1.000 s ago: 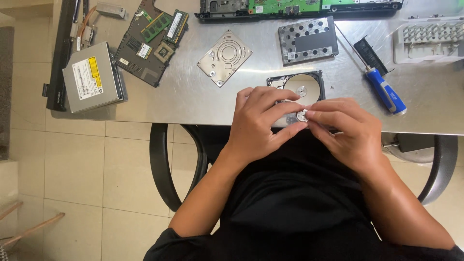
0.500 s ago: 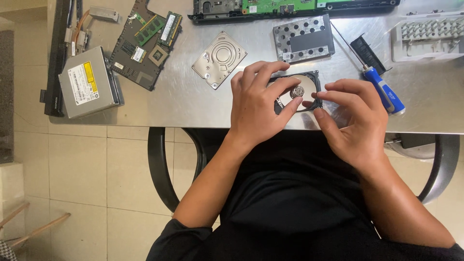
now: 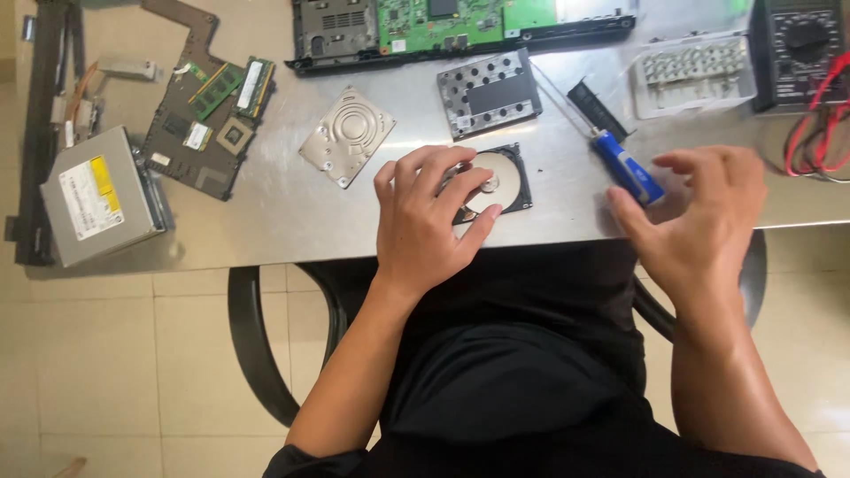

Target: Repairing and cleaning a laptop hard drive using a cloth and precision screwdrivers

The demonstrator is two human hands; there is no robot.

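An opened hard drive (image 3: 506, 180) with a shiny platter lies near the front edge of the metal table (image 3: 292, 212). My left hand (image 3: 429, 217) rests on its left side, fingers spread over the drive and holding it down. My right hand (image 3: 699, 221) hovers to the right with fingers apart and nothing in it, just beside the blue handle of a screwdriver (image 3: 620, 159) that lies on the table.
The drive's metal cover (image 3: 347, 135) and a perforated bracket (image 3: 489, 93) lie behind the drive. A circuit board (image 3: 208, 119), an optical drive (image 3: 99, 195), a laptop base (image 3: 460, 26), a clear parts box (image 3: 695, 75) and a multimeter (image 3: 801, 49) are spread around.
My right hand has left the drive and moved right toward the screwdriver. My left hand stays on the drive. The view has shifted.
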